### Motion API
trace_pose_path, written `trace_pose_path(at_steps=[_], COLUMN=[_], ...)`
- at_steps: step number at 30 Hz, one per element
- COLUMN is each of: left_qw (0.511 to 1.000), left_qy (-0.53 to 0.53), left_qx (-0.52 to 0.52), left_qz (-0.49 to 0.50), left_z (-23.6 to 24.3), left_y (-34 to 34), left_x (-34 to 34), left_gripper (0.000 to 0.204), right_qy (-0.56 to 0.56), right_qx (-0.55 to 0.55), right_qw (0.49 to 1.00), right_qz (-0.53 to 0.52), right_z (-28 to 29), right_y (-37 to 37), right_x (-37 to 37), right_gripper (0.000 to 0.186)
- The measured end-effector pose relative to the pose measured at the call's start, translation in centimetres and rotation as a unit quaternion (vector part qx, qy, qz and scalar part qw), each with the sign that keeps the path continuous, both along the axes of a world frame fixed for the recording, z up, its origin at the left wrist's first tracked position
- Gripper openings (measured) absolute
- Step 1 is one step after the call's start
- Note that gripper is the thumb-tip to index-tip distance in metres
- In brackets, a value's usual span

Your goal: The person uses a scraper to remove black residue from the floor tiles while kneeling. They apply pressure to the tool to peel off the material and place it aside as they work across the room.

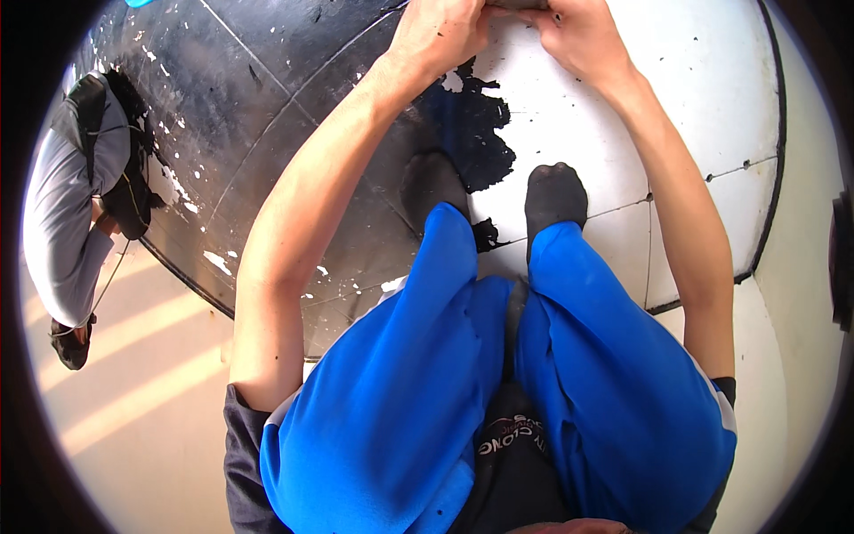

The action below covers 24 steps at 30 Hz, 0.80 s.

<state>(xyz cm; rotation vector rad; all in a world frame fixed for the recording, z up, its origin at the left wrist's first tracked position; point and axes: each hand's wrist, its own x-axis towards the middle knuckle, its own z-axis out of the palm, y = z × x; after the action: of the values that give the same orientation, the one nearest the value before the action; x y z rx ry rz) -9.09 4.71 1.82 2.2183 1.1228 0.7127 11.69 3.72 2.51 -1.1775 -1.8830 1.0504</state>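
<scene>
At the top edge, my left hand [442, 34] has its fingers curled in. My right hand [583, 37] is closed beside it, a small gap apart. Both grip a dark grey piece [519, 4] between them, mostly cut off by the frame, so its kind is hidden. Beneath lies a big curved surface, with a black coating [347, 98] on the left and bare white [694, 98] on the right. A ragged black patch [471, 125] marks the torn border, below my hands.
My feet in dark socks [556, 200] rest on the curved surface, my knees in blue trousers [391, 383] bent up. At the far left another person in grey clothing [67, 205] is bent over near the surface's edge, beside a thin cord. Sunlit pale floor [151, 374] lies lower left.
</scene>
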Motion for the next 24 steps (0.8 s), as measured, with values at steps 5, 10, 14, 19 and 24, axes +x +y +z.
trace_pose_path(at_steps=[5,10,14,19,24], left_qw=[1.0,1.0,0.999,1.0,0.999], left_qy=[-0.016,-0.002,-0.034,-0.005,-0.001], left_qx=[0.012,-0.005,0.001,-0.024,-0.04], left_qz=[0.005,0.002,0.003,0.014,0.015], left_z=[-0.3,-0.5,-0.4,-0.3,0.5], left_y=[0.7,0.0,-0.7,-0.1,0.1], left_x=[0.0,-0.2,0.1,0.0,0.3], left_gripper=[0.011,0.011,0.011,0.01,0.01], right_qy=[-0.017,-0.058,-0.014,-0.03,-0.023], right_qx=[0.095,0.098,0.052,0.086,0.041], right_qw=[0.995,0.993,0.997,0.996,0.999], right_qz=[-0.023,-0.044,-0.058,-0.008,-0.021], right_z=[1.4,0.5,-0.4,0.8,1.1], right_y=[0.1,-1.1,-2.0,-0.4,-0.2], right_x=[-1.3,-0.8,-0.6,-0.7,-0.7], right_gripper=[0.029,0.028,0.031,0.031,0.027])
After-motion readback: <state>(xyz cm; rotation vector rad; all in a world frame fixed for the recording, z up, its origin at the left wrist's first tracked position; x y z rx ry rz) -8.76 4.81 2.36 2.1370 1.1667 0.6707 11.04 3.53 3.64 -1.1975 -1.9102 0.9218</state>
